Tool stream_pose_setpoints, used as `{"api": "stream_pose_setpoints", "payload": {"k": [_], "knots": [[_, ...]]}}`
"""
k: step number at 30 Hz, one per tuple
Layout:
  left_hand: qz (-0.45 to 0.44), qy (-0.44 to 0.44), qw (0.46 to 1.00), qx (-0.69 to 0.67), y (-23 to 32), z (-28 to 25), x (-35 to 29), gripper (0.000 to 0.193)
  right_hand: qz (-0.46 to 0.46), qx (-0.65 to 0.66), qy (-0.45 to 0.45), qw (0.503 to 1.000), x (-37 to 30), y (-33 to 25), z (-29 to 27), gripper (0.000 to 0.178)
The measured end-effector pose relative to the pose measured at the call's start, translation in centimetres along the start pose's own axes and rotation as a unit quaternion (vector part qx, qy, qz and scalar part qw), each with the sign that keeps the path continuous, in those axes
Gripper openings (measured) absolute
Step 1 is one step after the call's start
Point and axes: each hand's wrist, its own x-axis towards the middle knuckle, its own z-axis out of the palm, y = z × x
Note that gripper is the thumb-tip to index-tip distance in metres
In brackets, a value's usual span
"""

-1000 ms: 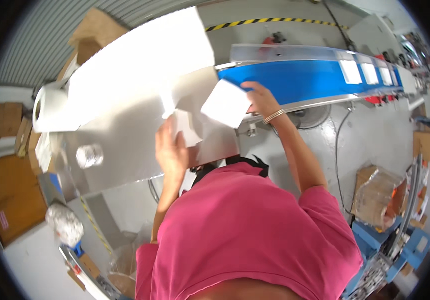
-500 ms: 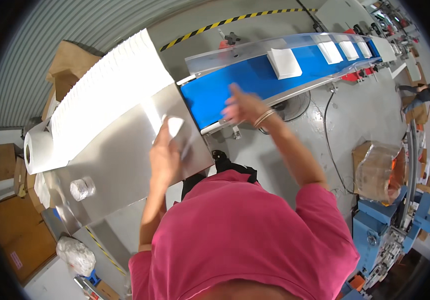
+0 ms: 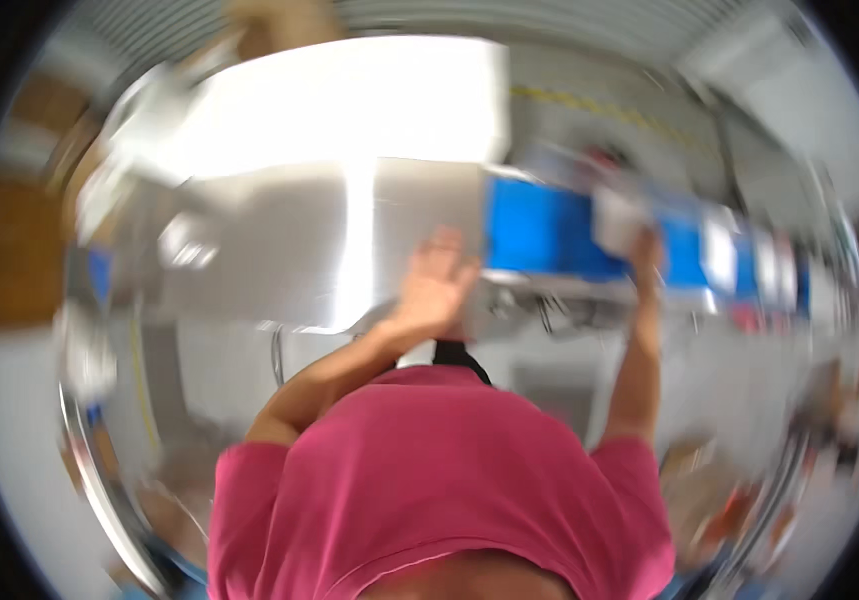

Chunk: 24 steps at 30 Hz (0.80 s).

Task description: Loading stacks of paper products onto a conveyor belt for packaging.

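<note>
Motion blur softens the whole view. My left hand [image 3: 438,285] is over the near right edge of the metal table [image 3: 280,230], fingers stretched out, with nothing visible in it. Farther right, my right hand [image 3: 648,258] reaches over the blue conveyor belt [image 3: 540,230]. Its closed, smeared fingers are at the near right edge of a white folded paper stack [image 3: 618,222] and seem to grip it. Whether that stack is lifted off the belt cannot be made out. A long row of white paper [image 3: 350,100] covers the far side of the table.
More white stacks [image 3: 720,255] lie farther right along the belt. A small wrapped white roll [image 3: 188,240] sits on the table's left part. Brown cardboard [image 3: 285,22] stands behind the paper row. A yellow-marked strip [image 3: 610,108] runs along the floor beyond the belt.
The view has turned, so the table and belt run nearly level. My right hand has moved right to the stack on the belt. The small white piece in my left hand is gone from it.
</note>
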Motion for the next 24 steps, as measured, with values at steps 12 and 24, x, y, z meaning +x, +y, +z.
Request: {"api": "stream_pose_setpoints", "payload": {"k": [12,24], "knots": [[-0.323,0.367,0.868,0.092,-11.8,-16.7,-26.6,0.031,-0.177,0.109,0.088,0.974,3.8,-53.3,-6.0,0.036],[-0.560,0.505,0.651,-0.087,-24.8,-29.5,-56.0,0.042,-0.266,0.530,-0.358,0.721,-17.7,-109.8,4.4,0.040]]}}
